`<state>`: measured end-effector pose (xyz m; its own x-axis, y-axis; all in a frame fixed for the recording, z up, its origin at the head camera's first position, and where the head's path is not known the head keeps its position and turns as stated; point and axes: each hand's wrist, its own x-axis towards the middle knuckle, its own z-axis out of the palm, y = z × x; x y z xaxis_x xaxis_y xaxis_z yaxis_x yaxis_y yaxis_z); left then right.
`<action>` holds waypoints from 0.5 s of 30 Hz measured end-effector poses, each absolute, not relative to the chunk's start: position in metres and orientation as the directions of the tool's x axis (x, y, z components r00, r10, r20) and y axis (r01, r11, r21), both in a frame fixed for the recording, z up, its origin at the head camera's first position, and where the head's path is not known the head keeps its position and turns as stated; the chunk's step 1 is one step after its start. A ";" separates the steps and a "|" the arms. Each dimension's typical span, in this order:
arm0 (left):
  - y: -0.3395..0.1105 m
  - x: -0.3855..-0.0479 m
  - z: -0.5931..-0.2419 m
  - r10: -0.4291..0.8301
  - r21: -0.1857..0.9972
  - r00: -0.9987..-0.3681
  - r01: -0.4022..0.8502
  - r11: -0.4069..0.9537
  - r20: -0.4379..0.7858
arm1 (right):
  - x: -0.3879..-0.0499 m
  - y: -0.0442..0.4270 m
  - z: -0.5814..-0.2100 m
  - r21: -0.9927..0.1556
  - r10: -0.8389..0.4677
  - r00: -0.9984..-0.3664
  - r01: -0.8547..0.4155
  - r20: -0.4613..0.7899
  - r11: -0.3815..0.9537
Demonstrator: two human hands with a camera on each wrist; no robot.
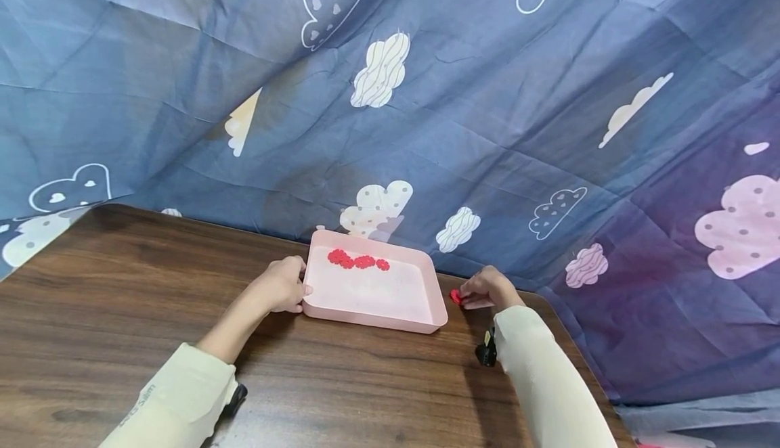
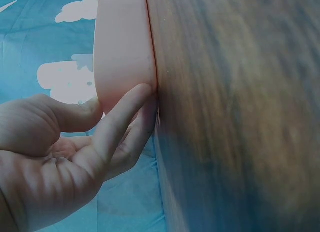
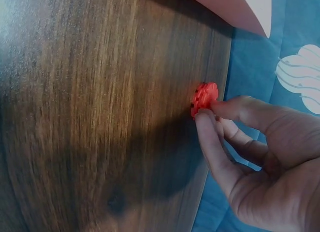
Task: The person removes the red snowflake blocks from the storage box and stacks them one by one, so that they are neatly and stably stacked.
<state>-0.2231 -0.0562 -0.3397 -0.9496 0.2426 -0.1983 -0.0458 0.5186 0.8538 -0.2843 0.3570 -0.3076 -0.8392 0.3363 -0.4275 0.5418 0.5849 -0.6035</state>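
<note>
A shallow pink tray (image 1: 372, 300) stands on the table in the head view. Inside, towards its back, lie several red scalloped, flower-shaped pieces (image 1: 364, 262). My left hand (image 1: 284, 287) holds the tray's left side, the thumb at the rim and the fingers against the outer wall (image 2: 125, 46). To the right of the tray, my right hand (image 1: 485, 288) pinches a red scalloped piece (image 3: 204, 97) between thumb and fingertips, low at the tabletop. In the right wrist view its edge looks layered, like stacked discs; how many cannot be told.
The dark wood table (image 1: 341, 380) runs back to a blue cloth (image 1: 292, 157) printed with clouds, hanging close behind the tray. The table's right edge (image 1: 585, 360) passes near my right forearm.
</note>
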 end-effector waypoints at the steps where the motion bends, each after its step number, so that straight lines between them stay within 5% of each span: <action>1: -0.056 -0.223 -0.340 0.243 0.854 -0.950 -0.045 0.518 -0.197 | -0.284 0.357 -0.308 -0.602 0.337 -0.840 0.541 -0.425 0.588; 15: -0.056 -0.224 -0.340 0.242 0.856 -0.950 -0.045 0.514 -0.195 | -0.292 0.336 -0.277 -0.615 0.213 -0.894 0.429 -0.395 0.661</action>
